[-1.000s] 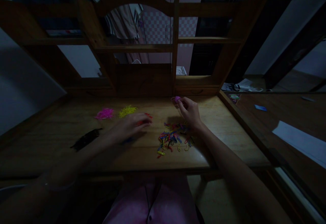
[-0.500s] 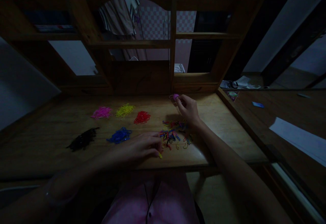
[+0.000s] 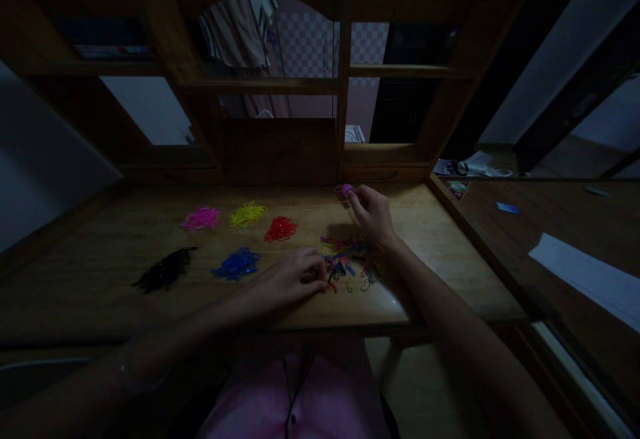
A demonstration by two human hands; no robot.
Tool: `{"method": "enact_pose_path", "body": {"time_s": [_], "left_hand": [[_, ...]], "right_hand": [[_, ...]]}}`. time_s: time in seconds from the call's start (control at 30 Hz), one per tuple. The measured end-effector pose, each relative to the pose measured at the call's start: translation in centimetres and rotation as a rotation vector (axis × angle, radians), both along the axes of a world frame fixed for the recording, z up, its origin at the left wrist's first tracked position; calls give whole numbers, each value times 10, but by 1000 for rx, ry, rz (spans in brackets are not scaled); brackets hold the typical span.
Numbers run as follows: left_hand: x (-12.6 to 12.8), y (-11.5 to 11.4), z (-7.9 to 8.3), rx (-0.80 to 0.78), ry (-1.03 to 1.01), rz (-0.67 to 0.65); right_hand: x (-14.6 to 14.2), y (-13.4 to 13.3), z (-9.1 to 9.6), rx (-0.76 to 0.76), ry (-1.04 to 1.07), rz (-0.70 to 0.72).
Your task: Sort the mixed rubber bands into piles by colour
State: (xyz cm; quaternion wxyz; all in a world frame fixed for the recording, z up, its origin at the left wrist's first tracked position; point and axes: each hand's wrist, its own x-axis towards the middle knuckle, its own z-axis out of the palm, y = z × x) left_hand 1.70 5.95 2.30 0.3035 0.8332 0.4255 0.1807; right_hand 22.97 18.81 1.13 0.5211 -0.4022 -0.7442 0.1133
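Note:
My left hand (image 3: 295, 276) is at the left edge of a mixed heap of coloured rubber bands (image 3: 345, 266), its thumb and forefinger curled together in a pinch. What lies between those fingertips is too dark to make out. Farther back, my right hand (image 3: 373, 212) is closed on a small purple object (image 3: 347, 190) with a thin loop sticking out on its left. Left of the heap lie sorted piles of bands: red (image 3: 281, 228), yellow (image 3: 247, 214), pink (image 3: 201, 218), blue (image 3: 237, 263) and black (image 3: 165, 270).
A wooden shelf unit (image 3: 280, 149) rises along the back of the wooden desk (image 3: 440, 252). On the right, a lower brown surface holds white paper (image 3: 590, 276) and a small blue card (image 3: 507, 208). The room is dim.
My left hand has moved right and slightly away from me, up to the mixed heap. A yellow band seen at its thumb before no longer shows. My right hand stays almost still.

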Motion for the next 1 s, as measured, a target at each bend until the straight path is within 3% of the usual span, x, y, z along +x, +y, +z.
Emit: {"method": "enact_pose_path", "body": {"time_s": [0.2, 0.47, 0.73, 1.0], "left_hand": [[4, -1, 4, -46, 51, 52], [-2, 10, -11, -176, -157, 130], [-10, 13, 14, -131, -142, 131], [-5, 9, 17, -80, -140, 91]], "right_hand": [[1, 0, 2, 28, -2, -9], [1, -1, 4, 35, -11, -11], [2, -1, 2, 28, -14, -4], [2, -2, 5, 23, -29, -9]]}}
